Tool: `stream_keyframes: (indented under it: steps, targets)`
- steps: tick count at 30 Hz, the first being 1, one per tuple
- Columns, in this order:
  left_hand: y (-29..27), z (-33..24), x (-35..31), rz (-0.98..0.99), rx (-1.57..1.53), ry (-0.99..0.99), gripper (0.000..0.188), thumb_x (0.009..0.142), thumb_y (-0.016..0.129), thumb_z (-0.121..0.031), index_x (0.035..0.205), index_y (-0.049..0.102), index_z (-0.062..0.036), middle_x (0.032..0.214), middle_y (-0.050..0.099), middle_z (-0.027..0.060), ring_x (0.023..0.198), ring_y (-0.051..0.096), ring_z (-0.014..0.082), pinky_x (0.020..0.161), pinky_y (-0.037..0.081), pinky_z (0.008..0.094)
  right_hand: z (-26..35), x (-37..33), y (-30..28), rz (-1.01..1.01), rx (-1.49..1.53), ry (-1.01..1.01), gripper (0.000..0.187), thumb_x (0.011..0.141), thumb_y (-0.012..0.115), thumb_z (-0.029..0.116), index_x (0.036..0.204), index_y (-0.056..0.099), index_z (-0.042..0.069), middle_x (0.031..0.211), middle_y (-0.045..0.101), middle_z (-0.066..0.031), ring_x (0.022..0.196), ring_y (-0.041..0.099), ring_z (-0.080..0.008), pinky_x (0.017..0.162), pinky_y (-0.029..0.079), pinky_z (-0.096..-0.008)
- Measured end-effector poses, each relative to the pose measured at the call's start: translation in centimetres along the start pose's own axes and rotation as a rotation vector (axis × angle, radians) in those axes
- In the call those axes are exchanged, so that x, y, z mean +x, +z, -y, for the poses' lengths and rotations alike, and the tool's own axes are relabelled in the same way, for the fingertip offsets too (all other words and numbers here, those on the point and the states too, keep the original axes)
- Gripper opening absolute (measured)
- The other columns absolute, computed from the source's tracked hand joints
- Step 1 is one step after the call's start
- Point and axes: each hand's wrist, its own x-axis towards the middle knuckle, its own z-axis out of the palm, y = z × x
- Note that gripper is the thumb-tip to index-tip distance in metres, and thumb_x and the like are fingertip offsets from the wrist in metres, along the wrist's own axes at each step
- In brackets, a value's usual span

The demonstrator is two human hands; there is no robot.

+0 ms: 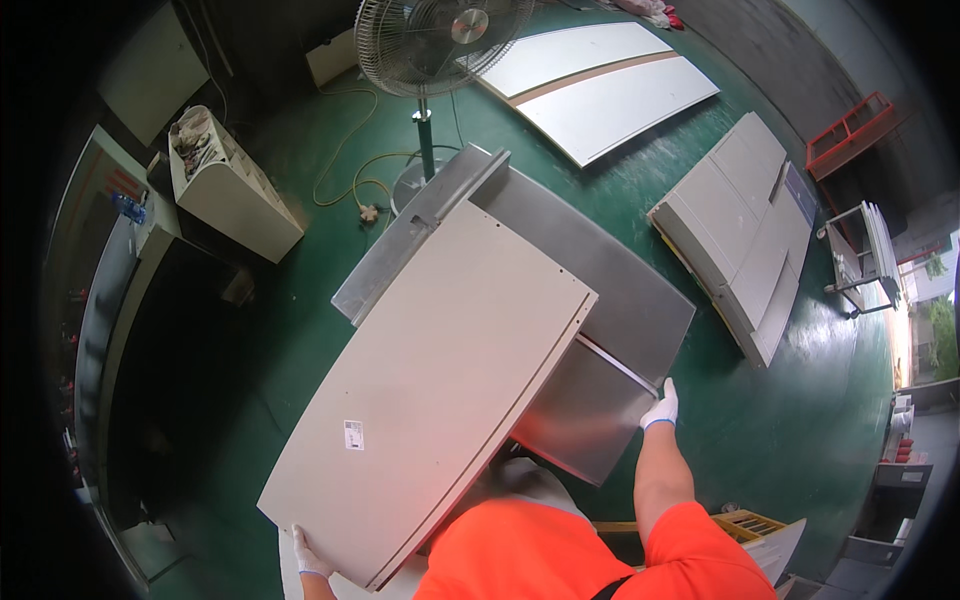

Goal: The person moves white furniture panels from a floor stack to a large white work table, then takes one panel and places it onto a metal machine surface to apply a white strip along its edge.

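Note:
A long cream panel (pixel 420 390) with small holes and a groove along one edge lies slanted across a grey metal work table (pixel 640 290). My left hand (pixel 310 555), in a white glove, grips the panel's near left corner; some of its fingers are hidden. To the right, my gloved right hand (pixel 661 406) is closed on the near end of a thin white strip (pixel 618 366). That strip runs over the metal surface, and its far end meets the panel's edge. A white label (pixel 354 435) sits on the panel's face.
Beyond the table stands a fan (pixel 430 50) with a yellow cable (pixel 350 185) on the green floor. White panels (pixel 620 100) and stacked cream panels (pixel 740 220) lie at the back and right. A cart (pixel 862 260) is far right, a cream bin (pixel 235 190) far left.

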Motion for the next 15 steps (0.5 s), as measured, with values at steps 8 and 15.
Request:
stream_keyframes:
  steps: [8,15]
  targets:
    - [-0.2,0.1,-1.9,0.132,0.025,-0.012,0.079,0.102,0.042,-0.073,0.157,0.045,-0.0164,0.160,0.047,0.0096,0.145,0.044,0.0394,0.116,0.036,0.0635,21.8,-20.5,11.6,0.247,0.251,-0.812,0.024,0.103,0.064,0.026,0.103,0.066,0.002,0.087,0.063,-0.0112,0.077,0.066,-0.0226,0.076,0.060,-0.0404]
    - [-1.8,0.0,1.2,0.206,-0.047,-0.082,0.080,0.102,0.037,-0.073,0.159,0.043,-0.0166,0.161,0.046,0.0105,0.147,0.042,0.0401,0.116,0.034,0.0664,34.8,-54.7,23.3,0.007,-0.288,-2.036,0.047,0.110,0.052,0.033,0.112,0.072,-0.010,0.083,0.069,-0.0088,0.080,0.065,-0.0154,0.084,0.053,-0.0315]
